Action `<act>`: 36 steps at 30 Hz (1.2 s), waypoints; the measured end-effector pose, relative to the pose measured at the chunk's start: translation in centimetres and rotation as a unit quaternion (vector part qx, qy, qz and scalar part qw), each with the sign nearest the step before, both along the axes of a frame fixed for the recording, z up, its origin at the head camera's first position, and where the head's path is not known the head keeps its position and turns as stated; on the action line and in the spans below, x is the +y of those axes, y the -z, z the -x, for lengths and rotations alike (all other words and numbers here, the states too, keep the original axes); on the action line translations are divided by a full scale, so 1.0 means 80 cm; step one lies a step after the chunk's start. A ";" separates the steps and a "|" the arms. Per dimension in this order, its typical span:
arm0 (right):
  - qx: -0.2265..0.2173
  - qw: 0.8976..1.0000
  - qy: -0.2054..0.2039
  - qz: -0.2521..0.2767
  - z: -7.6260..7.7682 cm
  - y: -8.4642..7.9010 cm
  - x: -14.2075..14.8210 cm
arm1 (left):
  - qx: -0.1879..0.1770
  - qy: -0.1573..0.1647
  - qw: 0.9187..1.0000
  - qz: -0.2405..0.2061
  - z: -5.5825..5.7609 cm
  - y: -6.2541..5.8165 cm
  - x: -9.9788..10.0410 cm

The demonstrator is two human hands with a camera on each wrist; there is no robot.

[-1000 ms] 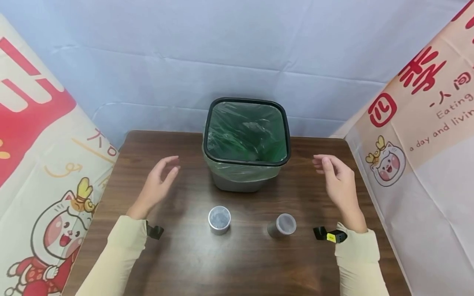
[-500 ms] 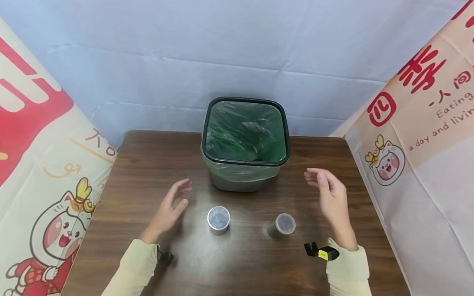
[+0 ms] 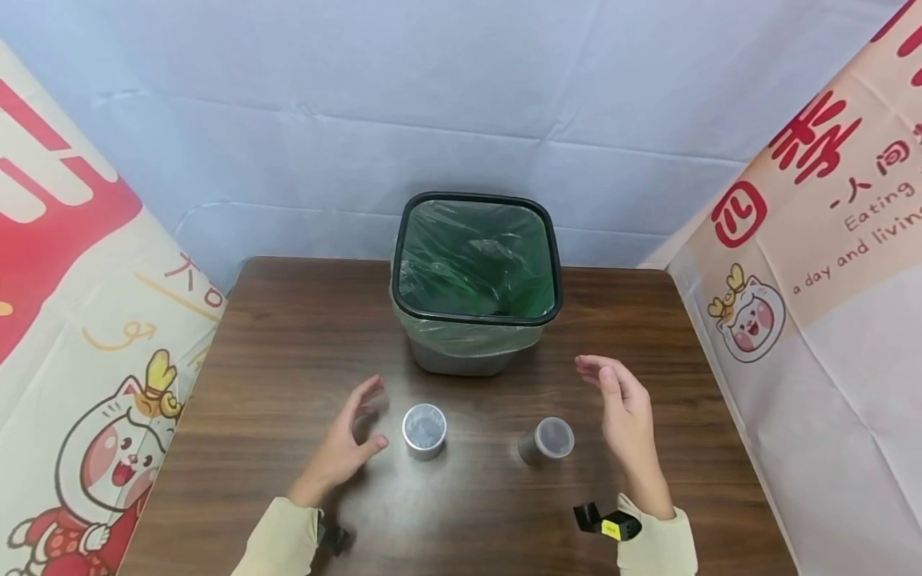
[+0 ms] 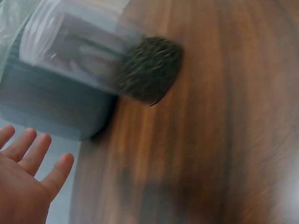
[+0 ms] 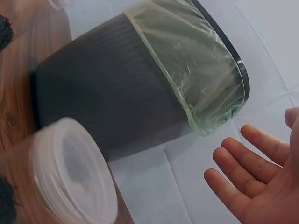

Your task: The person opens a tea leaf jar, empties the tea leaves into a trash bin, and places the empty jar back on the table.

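My left hand (image 3: pixel 338 448) is held beside a clear lidded jar (image 3: pixel 424 432), fingers spread and thumb apart, with a small gap to it. In the left wrist view the jar (image 4: pixel 103 56) has dark green dried leaf pieces at its bottom and a clear upper part. My right hand (image 3: pixel 623 412) hangs to the right of a second clear lidded jar (image 3: pixel 549 440), fingers extended and holding nothing. The right wrist view shows that jar's pale translucent lid (image 5: pixel 86 172) close by, with dark leaf pieces (image 5: pixel 5 200) low inside it.
Behind the jars stands a grey bin (image 3: pixel 461 364) with a black rim and a translucent green liner bag (image 3: pixel 468 336). All stand on a dark wood-grain table (image 3: pixel 288 320). Pale blue cloth (image 3: pixel 346 96) rises at the back; printed banners (image 3: pixel 814 336) flank both sides.
Both hands have come toward the jars: the left moved right and nearer the person, the right moved left and nearer the person. The jars and bin have stayed in place.
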State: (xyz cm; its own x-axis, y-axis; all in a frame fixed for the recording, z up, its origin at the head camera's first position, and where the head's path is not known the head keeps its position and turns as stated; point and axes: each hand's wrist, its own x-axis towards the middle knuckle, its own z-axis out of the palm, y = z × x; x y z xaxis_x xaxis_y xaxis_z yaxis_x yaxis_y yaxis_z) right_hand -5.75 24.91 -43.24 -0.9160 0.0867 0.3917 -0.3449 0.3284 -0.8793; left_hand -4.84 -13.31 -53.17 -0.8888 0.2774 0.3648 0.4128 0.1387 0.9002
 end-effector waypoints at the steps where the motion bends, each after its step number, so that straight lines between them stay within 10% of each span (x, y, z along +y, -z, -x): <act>1: -0.003 1.000 -0.002 0.002 -0.001 0.001 -0.002 | 0.000 0.004 1.000 -0.001 -0.003 -0.002 0.005; 15: -0.016 0.999 -0.042 0.014 -0.005 0.023 -0.023 | -0.068 0.012 0.996 0.057 -0.012 0.055 0.045; 26: -0.024 0.999 -0.049 -0.002 -0.007 0.024 -0.029 | -0.103 -0.005 0.992 0.080 -0.013 0.060 0.068; 36: -0.033 0.998 -0.055 -0.005 -0.004 0.030 -0.030 | -0.063 -0.020 0.996 0.068 -0.021 0.025 0.083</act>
State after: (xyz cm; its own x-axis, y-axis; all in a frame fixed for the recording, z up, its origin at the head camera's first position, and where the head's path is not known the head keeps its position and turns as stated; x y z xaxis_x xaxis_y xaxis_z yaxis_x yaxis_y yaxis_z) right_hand -5.40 22.48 -45.61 -0.9435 -0.0188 0.3308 -0.3208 0.3007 -0.8981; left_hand -3.19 -6.64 -55.17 -0.9364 0.2796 0.2123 0.2903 0.2764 0.9161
